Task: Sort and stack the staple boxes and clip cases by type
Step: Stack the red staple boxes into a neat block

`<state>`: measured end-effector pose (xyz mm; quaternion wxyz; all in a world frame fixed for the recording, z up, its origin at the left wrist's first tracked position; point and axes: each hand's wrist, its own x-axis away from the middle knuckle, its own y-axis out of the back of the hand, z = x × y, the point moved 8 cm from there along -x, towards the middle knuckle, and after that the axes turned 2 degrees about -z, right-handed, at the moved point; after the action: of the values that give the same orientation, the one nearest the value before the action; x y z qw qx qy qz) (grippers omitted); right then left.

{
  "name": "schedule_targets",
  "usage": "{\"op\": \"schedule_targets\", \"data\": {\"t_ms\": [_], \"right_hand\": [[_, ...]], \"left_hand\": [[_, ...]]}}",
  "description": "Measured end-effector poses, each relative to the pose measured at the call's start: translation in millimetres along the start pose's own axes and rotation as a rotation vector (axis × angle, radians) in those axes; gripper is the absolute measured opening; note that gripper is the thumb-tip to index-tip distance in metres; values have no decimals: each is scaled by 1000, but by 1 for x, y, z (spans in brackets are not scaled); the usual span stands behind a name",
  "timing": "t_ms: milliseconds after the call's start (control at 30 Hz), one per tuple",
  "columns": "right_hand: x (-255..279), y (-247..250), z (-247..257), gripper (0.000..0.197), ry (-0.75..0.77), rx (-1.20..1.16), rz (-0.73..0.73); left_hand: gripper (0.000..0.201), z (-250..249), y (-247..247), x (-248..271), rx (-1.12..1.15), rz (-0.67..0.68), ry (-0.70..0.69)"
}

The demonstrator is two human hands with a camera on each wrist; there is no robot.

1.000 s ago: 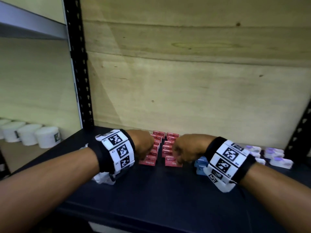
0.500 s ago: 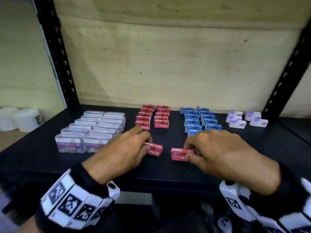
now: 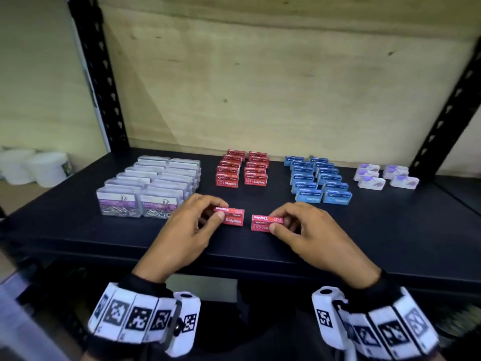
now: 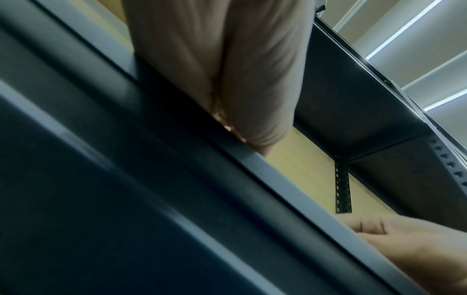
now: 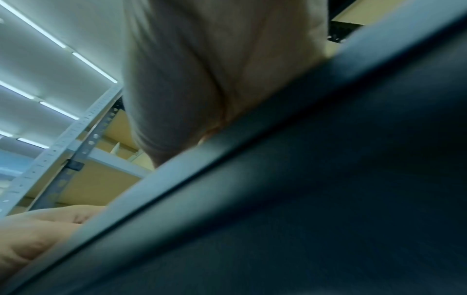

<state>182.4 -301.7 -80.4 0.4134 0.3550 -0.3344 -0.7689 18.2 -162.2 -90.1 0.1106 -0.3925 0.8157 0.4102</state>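
The left hand (image 3: 182, 230) and right hand (image 3: 309, 230) are each pinching a red staple box (image 3: 232, 217), which should be squared with the red rows (image 3: 242, 169) before stacking.

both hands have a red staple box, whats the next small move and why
Probably lift the left hand's red box onto the right hand's red box: both match, lie side by side apart near the shelf front, and same-type boxes get stacked.

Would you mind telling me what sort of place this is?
Probably a stockroom or shop storage area: a black metal shelf on slotted uprights, with red staple boxes and paper clip cases in rows.
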Motion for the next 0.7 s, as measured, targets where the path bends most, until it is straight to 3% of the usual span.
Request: {"op": "schedule_targets", "data": {"t_ms": [200,700], "right_hand": [[3,-7,-12,9,58,-232,-19],[-1,-11,-17,9,68,-289,-8]], "left_hand": [[14,-2,-2,4,-12,31,25],[15,-2,-3,5,79,84,104]]}}
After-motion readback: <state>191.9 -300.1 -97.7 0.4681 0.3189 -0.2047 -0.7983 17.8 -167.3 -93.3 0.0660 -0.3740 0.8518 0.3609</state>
